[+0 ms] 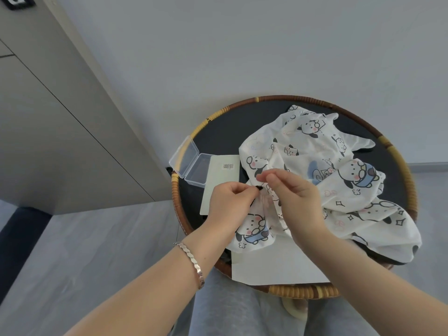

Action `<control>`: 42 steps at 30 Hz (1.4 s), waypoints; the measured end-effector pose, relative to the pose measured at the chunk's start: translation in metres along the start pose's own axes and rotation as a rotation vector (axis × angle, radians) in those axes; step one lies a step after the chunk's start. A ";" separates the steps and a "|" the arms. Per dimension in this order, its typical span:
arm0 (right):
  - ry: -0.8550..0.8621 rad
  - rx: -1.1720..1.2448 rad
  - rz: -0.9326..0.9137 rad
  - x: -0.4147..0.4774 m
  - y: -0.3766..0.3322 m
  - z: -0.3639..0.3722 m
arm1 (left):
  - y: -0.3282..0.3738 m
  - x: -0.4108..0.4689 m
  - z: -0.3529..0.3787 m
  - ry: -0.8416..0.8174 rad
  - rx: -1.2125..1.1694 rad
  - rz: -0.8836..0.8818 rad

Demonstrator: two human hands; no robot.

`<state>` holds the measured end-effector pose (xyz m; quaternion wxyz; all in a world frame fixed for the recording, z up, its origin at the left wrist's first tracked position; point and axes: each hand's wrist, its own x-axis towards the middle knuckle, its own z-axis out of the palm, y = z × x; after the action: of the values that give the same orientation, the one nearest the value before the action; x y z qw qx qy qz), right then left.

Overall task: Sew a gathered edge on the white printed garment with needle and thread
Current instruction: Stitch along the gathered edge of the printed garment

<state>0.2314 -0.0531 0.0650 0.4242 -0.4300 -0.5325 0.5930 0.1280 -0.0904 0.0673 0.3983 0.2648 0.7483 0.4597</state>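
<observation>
1 garment (327,161), 2 cards (221,183), 1 clr box (194,169)

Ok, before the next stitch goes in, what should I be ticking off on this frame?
1. Left hand pinches the gathered edge of the white garment: ok.
2. Right hand raised above the gather, fingers pinched together: ok.
3. Needle in that pinch: cannot tell, too fine to see.
4. Thread untangled: cannot tell.
5. Bulk of the garment rests on the round table: ok.
6. Clear box lies open beside the card: ok.
</observation>
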 end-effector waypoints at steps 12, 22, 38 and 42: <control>-0.196 -0.183 -0.109 0.013 -0.023 -0.029 | -0.007 0.015 -0.005 0.207 0.226 0.177; 0.007 -1.121 0.083 0.058 -0.006 -0.066 | -0.014 0.013 -0.013 0.269 0.143 0.269; -0.340 -0.781 -0.097 0.026 -0.007 -0.014 | -0.013 -0.001 -0.014 0.156 0.149 0.419; -0.376 -0.832 -0.112 0.026 -0.013 -0.028 | -0.013 0.000 -0.012 0.185 0.216 0.449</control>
<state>0.2519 -0.0196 0.0751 0.1430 -0.4192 -0.8154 0.3728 0.1174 -0.1018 0.0587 0.1854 0.4220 0.7488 0.4762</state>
